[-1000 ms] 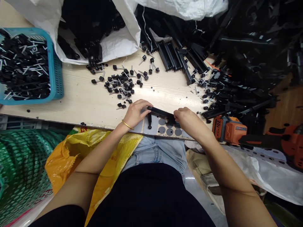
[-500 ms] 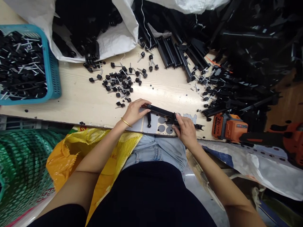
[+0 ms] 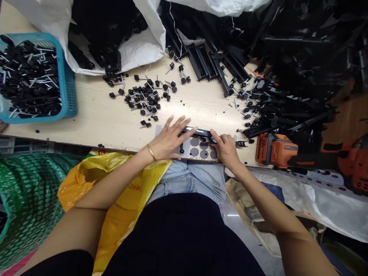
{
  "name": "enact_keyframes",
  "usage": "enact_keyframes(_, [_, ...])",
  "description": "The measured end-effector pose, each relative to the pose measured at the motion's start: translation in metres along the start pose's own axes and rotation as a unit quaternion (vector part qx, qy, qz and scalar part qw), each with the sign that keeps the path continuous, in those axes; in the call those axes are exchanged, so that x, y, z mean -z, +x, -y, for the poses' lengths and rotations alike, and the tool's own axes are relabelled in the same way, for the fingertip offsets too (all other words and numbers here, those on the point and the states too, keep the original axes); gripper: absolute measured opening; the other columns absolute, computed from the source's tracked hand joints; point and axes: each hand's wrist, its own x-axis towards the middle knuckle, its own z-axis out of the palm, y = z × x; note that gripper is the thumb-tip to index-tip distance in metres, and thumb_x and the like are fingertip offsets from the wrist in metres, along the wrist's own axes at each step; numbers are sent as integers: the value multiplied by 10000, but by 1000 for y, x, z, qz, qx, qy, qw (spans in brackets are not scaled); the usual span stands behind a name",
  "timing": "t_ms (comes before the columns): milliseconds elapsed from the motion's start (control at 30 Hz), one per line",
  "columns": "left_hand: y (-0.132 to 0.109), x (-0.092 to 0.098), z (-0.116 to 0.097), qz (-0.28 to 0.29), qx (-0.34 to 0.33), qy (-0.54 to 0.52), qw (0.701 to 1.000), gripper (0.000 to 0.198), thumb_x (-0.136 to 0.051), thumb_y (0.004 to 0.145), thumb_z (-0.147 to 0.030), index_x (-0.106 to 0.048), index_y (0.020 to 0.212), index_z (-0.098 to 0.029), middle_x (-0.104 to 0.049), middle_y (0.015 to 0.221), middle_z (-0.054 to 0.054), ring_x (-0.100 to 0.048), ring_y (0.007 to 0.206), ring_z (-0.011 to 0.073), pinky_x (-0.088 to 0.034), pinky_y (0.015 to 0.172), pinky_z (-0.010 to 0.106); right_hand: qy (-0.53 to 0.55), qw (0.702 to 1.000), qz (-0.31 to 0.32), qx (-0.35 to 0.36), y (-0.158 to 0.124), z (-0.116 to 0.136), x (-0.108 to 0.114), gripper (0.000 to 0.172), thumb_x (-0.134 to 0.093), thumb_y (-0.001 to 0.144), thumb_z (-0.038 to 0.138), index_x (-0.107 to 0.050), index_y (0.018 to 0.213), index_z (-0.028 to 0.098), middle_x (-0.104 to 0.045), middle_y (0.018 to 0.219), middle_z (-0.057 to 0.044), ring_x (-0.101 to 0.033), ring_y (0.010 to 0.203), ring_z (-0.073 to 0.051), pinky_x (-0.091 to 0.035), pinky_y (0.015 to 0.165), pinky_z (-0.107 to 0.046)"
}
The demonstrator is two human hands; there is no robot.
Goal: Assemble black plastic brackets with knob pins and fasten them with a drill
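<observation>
Holding the long, narrow, glossy black bar [image 3: 203,132], your right hand [image 3: 228,150] is closed on its right part, the other fingers partly hidden. Your left hand [image 3: 168,141] is open, palm down, with its fingers spread over the bar's left end; I cannot tell whether they press on it. The bar is near the front edge of the pale wooden tabletop [image 3: 99,115], above a patch marked with round grey discs [image 3: 204,154]. A short black rod with a rounded end [image 3: 181,148] lies just beside your left hand, pointing towards you.

Beyond that hand is a loose pile of black-headed screws with silver shanks [image 3: 145,99]. More fill the blue plastic basket [image 3: 68,92] at far left, near the white sack of black parts [image 3: 143,50]. To your right, the orange-and-black battery power tool [image 3: 277,150] sits near the front edge, before a dark heap of black parts [image 3: 276,103].
</observation>
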Motion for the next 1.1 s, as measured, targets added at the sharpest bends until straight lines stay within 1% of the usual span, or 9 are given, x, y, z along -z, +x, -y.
enact_keyframes(100, [15,-3,-19,56,-60,57,995,1009,-774,728,-368,-166,1505,-158,-342,1490,207,-300,1399,357,-278,1133,529,43,999,-31,-8,0,14,6,538,-444,949,274,-346,1476,224,-567,881,-79,-509,847,-242,-420,769,-370])
enact_keyframes(267, [40,10,-33,108,-12,108,988,775,-543,912,-427,-168,1498,-86,-593,1140,169,-573,1058,286,-466,863,374,162,985,-57,10,-8,32,22,621,-443,963,306,-162,1511,232,-621,1043,-95,-585,906,-223,-472,790,-357])
enact_keyframes(367, [46,22,-36,139,-29,130,981,513,-408,968,-255,-290,1456,-150,-610,1079,137,-588,1007,259,-469,758,329,113,992,-17,54,-8,26,34,476,-443,963,348,-365,1402,181,-648,952,-98,-604,842,-222,-469,731,-336])
enact_keyframes(500, [44,33,-31,142,-65,113,981,429,-387,957,-214,-387,1385,-177,-621,1046,128,-607,955,261,-480,686,327,6,997,36,72,-4,24,49,273,-482,934,414,-582,871,169,-602,701,-60,-554,622,-182,-373,566,-283])
enact_keyframes(667, [8,42,-31,96,-93,-152,979,438,-613,844,-370,-506,1251,-245,-658,956,60,-646,799,194,-514,618,286,214,968,71,107,-9,51,78,230,-488,910,373,-491,764,195,-519,577,30,-441,466,-94,-290,470,-219])
enact_keyframes(733, [-16,40,-48,33,-87,-333,938,456,-630,816,-436,-518,1223,-262,-670,877,22,-643,716,158,-524,596,264,326,933,83,125,-15,64,91,211,-514,894,363,-489,763,199,-500,560,49,-430,462,-76,-298,471,-207])
enact_keyframes(833, [-46,30,-84,-69,48,-464,882,517,-676,746,-548,-546,1147,-250,-666,833,25,-641,674,163,-537,595,275,434,888,99,117,-20,80,102,248,-502,901,403,-489,752,206,-470,547,54,-413,464,-71,-295,462,-204])
enact_keyframes(933, [-57,25,-104,-161,73,-526,832,587,-624,775,-628,-508,1221,-265,-678,1095,110,-688,936,235,-574,787,345,495,858,100,94,-21,91,106,328,-481,904,478,-453,714,212,-425,544,57,-376,464,-71,-283,452,-206])
enact_keyframes(1100, [-48,36,-97,-91,58,-551,828,616,-653,774,-616,-535,1298,-314,-556,1384,121,-554,1251,314,-457,1047,456,535,839,98,-10,-24,105,110,396,-477,901,528,-389,680,211,-357,550,62,-341,466,-65,-254,441,-205])
